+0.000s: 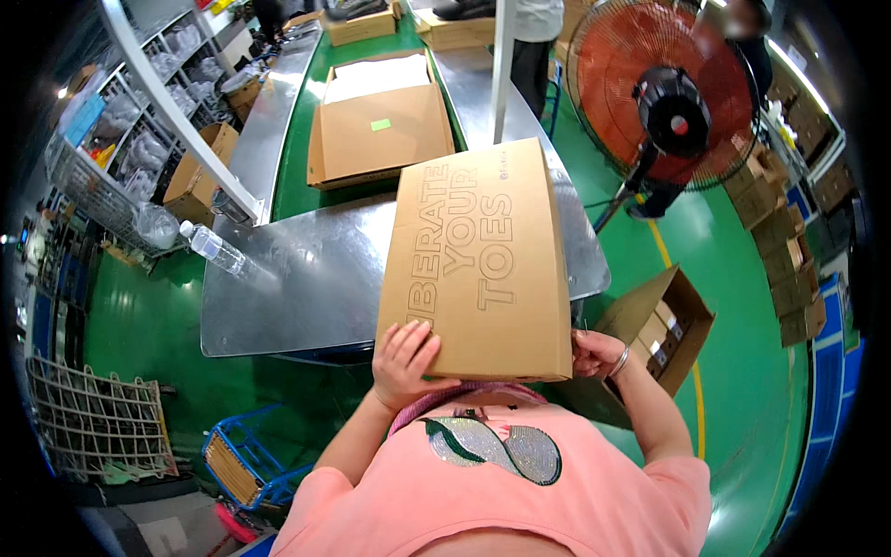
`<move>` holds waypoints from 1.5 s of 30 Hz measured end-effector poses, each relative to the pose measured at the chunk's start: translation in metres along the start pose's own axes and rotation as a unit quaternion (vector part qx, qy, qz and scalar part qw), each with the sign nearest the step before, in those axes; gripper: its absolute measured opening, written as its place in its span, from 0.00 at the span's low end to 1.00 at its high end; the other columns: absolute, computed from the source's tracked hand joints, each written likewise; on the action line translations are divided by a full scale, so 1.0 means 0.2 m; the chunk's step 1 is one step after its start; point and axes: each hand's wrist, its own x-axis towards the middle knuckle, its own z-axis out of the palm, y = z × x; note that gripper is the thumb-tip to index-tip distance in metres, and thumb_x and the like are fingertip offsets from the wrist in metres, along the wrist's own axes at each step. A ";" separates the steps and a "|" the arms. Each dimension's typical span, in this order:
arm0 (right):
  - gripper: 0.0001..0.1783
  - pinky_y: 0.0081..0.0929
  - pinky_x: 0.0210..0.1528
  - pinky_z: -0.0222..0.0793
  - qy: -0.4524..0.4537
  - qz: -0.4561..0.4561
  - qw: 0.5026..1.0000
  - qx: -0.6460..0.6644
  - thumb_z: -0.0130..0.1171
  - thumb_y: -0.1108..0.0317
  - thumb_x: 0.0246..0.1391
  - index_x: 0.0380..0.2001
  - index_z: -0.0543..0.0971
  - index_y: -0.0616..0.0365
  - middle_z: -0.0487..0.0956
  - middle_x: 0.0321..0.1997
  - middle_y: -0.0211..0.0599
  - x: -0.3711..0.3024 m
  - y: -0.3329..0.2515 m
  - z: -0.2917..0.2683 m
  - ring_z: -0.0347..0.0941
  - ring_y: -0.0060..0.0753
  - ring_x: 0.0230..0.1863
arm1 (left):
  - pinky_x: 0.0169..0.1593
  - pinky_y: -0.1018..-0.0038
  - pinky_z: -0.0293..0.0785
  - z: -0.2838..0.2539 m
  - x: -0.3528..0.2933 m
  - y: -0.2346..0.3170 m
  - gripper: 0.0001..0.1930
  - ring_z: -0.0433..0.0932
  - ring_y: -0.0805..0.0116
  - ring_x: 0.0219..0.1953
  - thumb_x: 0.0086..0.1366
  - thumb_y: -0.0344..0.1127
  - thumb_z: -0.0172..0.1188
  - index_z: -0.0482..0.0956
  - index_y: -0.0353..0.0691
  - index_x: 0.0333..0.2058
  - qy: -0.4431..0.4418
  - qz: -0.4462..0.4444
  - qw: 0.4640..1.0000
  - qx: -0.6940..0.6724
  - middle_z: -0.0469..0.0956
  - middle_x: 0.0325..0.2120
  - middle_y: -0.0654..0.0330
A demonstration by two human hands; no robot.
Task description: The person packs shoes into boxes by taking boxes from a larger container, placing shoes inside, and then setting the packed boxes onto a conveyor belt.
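A closed brown cardboard box (478, 269) with outlined lettering stood tilted before the person's pink shirt (585, 446), across the near edge of the metal worktop (306, 297); whether it rested there could not be told. The left hand (405, 364) grasped its near left corner, fingers over the printed face, thumb along the near edge. The right hand (596, 355) was at the near right corner, fingers curled, their hold partly hidden. A clear plastic bottle (218, 250) lay on the worktop's left; beyond, a larger carton (380, 139) sat on a green conveyor belt (316, 84).
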 end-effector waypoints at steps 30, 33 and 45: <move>0.09 0.14 0.22 0.60 -0.024 -0.296 0.902 -0.315 0.50 0.67 0.47 0.21 0.66 0.60 0.70 0.17 0.29 0.76 -0.20 0.75 0.64 0.16 0.19 | 0.40 0.65 0.70 -0.06 0.11 -0.05 0.22 0.67 0.64 0.43 0.55 0.35 0.48 0.52 0.47 0.48 0.267 -0.506 0.629 -0.527 0.62 0.43 0.59; 0.08 0.15 0.24 0.62 -0.038 -0.306 0.887 -0.345 0.51 0.69 0.46 0.22 0.67 0.62 0.71 0.18 0.30 0.82 -0.15 0.74 0.65 0.17 0.21 | 0.41 0.62 0.69 -0.05 0.09 -0.05 0.23 0.66 0.62 0.44 0.55 0.36 0.47 0.50 0.46 0.48 0.277 -0.500 0.619 -0.539 0.62 0.43 0.57; 0.07 0.14 0.21 0.61 0.117 -0.379 0.856 -0.332 0.49 0.70 0.46 0.20 0.67 0.60 0.73 0.19 0.34 0.73 -0.28 0.64 0.66 0.18 0.19 | 0.40 0.64 0.69 -0.07 0.07 -0.05 0.22 0.67 0.62 0.43 0.56 0.39 0.47 0.52 0.46 0.48 0.268 -0.510 0.586 -0.570 0.63 0.43 0.58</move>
